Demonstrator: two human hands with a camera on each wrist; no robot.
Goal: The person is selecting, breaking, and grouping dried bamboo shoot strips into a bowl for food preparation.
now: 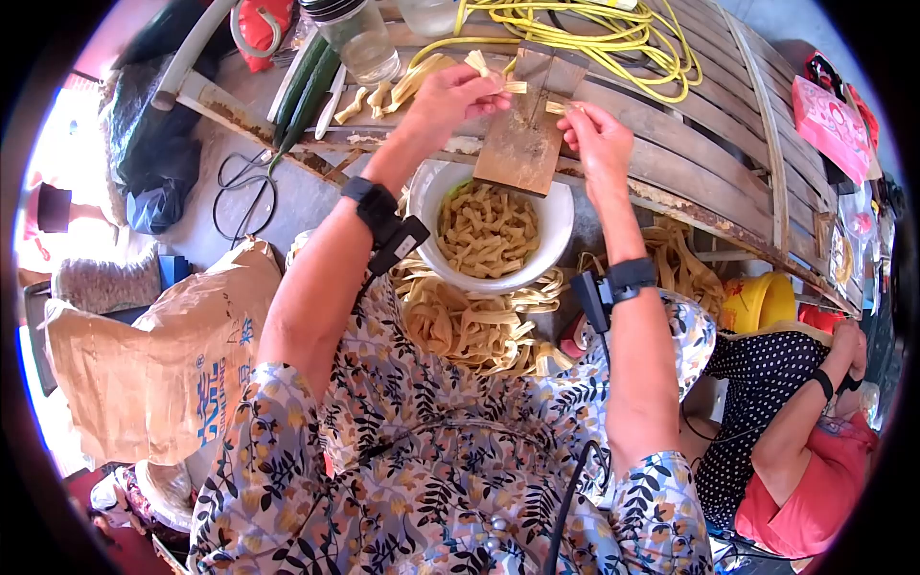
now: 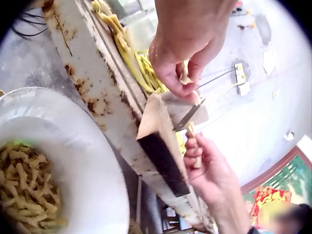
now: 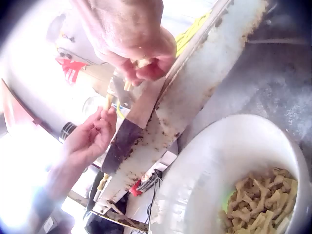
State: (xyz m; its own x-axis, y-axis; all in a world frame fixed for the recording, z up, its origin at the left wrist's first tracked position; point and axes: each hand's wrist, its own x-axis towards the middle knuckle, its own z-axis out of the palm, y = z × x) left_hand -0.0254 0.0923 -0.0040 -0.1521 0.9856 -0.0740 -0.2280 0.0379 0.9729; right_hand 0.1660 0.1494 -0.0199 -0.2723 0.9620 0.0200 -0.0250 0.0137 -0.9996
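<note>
From afar, I saw the left hand (image 1: 460,94) pinch a pale strip (image 1: 517,87) at the board's (image 1: 508,168) ten o'clock, the right hand (image 1: 602,144) a short piece (image 1: 556,107); both seemed light, pliable, best held near their ends.

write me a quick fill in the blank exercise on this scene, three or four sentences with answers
The coiled cord on the bench is coloured ____.
The bucket below the end of the board is coloured ____.
Of the two hands, the one nearer the jar is the ____ hand.
The right hand pinches a pale strip with its ____.

Missing words: yellow; white; left; fingers.
</note>
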